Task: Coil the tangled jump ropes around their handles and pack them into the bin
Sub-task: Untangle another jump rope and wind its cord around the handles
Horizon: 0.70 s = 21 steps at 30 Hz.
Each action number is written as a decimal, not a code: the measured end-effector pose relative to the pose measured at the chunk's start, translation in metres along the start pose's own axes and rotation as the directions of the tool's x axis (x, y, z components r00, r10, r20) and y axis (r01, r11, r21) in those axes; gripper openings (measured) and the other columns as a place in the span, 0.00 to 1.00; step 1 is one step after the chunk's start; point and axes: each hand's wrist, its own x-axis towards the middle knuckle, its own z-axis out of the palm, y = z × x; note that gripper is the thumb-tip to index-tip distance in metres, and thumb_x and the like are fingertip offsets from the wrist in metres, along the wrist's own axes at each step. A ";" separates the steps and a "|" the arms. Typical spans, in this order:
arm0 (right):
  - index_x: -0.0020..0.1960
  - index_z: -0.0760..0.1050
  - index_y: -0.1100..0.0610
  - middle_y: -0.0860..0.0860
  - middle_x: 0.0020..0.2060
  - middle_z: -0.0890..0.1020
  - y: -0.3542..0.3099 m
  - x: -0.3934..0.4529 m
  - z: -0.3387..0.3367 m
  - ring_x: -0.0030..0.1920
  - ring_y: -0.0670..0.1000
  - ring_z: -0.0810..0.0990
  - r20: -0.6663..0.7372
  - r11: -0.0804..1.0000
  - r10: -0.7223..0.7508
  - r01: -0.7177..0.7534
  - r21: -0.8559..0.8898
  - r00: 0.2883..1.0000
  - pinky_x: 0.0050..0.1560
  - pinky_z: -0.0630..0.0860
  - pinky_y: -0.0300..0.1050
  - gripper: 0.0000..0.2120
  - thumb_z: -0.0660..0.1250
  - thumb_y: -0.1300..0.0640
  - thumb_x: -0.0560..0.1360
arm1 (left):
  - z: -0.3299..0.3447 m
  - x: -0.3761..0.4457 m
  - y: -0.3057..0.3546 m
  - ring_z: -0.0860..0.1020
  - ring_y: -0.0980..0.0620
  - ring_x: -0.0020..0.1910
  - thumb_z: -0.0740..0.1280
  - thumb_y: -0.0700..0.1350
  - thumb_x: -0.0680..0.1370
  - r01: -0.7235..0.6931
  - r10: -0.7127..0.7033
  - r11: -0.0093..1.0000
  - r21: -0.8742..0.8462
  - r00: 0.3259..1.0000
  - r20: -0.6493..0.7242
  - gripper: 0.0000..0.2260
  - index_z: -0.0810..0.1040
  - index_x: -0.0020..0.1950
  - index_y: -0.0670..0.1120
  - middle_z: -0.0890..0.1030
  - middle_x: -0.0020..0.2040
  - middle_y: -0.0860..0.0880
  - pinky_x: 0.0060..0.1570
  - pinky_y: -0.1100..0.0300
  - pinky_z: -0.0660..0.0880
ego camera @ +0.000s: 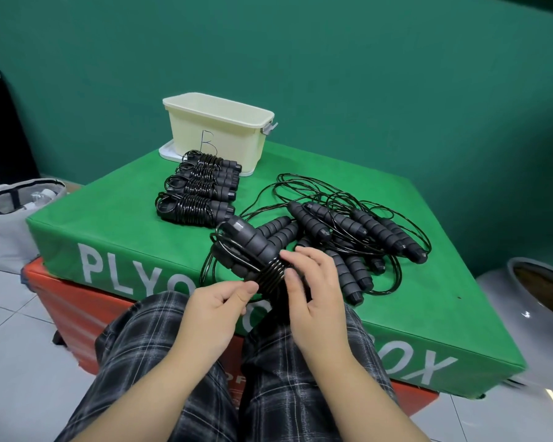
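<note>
Seen from my remote station, nearest the camera, over plaid trousers: my left hand pinches the black cord between thumb and forefinger, and my right hand curls round the paired handles where several turns of cord already wrap them. This bundle is held just over the near edge of the green box, the landmark used here, whose top serves as the surface. A loose loop of cord hangs from the bundle over that edge. On the box top, just beyond my right hand, lies a tangled pile of ropes, handles crossing and cords looping outward. Toward the box's far-left part, finished coiled ropes lie in a close row. At the far edge of the box stands the cream bin, marked "B", resting on a white lid. Beneath the green box sits a red box.
</note>
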 end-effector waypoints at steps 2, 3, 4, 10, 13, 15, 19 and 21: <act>0.59 0.77 0.45 0.42 0.56 0.74 0.003 0.001 0.000 0.58 0.38 0.72 -0.038 0.999 -0.023 0.021 -0.042 0.999 0.58 0.66 0.28 0.14 0.56 0.50 0.79 | 0.002 -0.004 0.000 0.73 0.61 0.30 0.66 0.49 0.74 -0.045 0.044 0.999 0.016 0.999 0.012 0.14 0.77 0.28 0.51 0.75 0.26 0.54 0.34 0.72 0.67; 0.61 0.77 0.48 0.42 0.56 0.75 0.003 0.001 0.000 0.59 0.40 0.72 -0.023 0.998 -0.007 0.006 -0.059 1.000 0.60 0.66 0.31 0.16 0.56 0.50 0.79 | 0.002 -0.006 0.000 0.73 0.60 0.30 0.66 0.49 0.73 -0.069 0.069 0.997 0.020 0.997 0.021 0.13 0.77 0.28 0.51 0.75 0.27 0.54 0.34 0.71 0.68; 0.63 0.77 0.51 0.41 0.57 0.75 0.001 0.002 -0.001 0.60 0.41 0.71 0.012 0.996 0.021 -0.020 -0.090 1.000 0.62 0.64 0.32 0.19 0.55 0.48 0.78 | 0.002 -0.007 0.001 0.73 0.60 0.30 0.66 0.49 0.73 -0.087 0.087 0.996 0.024 0.996 0.026 0.13 0.78 0.28 0.50 0.75 0.27 0.53 0.34 0.70 0.68; 0.78 0.51 0.55 0.48 0.71 0.62 -0.008 0.001 0.000 0.70 0.47 0.57 0.314 0.928 0.138 -0.011 -0.373 0.939 0.69 0.55 0.39 0.42 0.59 0.38 0.71 | 0.002 -0.007 0.008 0.74 0.65 0.28 0.65 0.37 0.77 -0.053 0.051 0.997 -0.052 0.998 -0.033 0.10 0.80 0.42 0.51 0.78 0.29 0.58 0.31 0.74 0.69; 0.78 0.44 0.54 0.48 0.73 0.58 -0.007 0.001 0.001 0.73 0.48 0.57 0.346 0.918 0.164 -0.015 -0.396 0.924 0.69 0.58 0.39 0.44 0.67 0.41 0.74 | 0.001 -0.005 0.000 0.73 0.62 0.28 0.64 0.39 0.78 -0.013 0.012 0.997 -0.073 1.000 -0.022 0.10 0.80 0.44 0.53 0.77 0.29 0.56 0.31 0.66 0.71; 0.78 0.45 0.51 0.47 0.71 0.61 -0.005 0.001 -0.002 0.71 0.48 0.59 0.307 0.921 0.148 -0.017 -0.390 0.940 0.67 0.58 0.37 0.42 0.66 0.42 0.75 | 0.002 -0.004 -0.005 0.71 0.61 0.27 0.63 0.41 0.79 -0.012 0.014 0.997 -0.075 1.000 0.026 0.10 0.81 0.43 0.52 0.75 0.29 0.57 0.31 0.64 0.68; 0.76 0.54 0.43 0.45 0.65 0.69 -0.005 -0.002 -0.002 0.64 0.48 0.69 0.239 0.947 0.104 -0.023 -0.320 0.965 0.62 0.68 0.42 0.34 0.61 0.38 0.74 | 0.001 -0.005 -0.004 0.68 0.60 0.26 0.63 0.48 0.78 -0.026 0.041 0.989 -0.143 0.994 0.101 0.11 0.80 0.38 0.59 0.72 0.29 0.57 0.28 0.71 0.65; 0.74 0.60 0.42 0.45 0.62 0.73 -0.006 -0.003 -0.001 0.62 0.47 0.72 0.206 0.959 0.121 -0.061 -0.278 0.971 0.60 0.70 0.43 0.31 0.57 0.36 0.73 | 0.000 -0.003 -0.005 0.66 0.59 0.27 0.61 0.50 0.74 -0.024 0.039 0.988 -0.153 0.994 0.100 0.08 0.80 0.41 0.60 0.72 0.30 0.56 0.28 0.69 0.64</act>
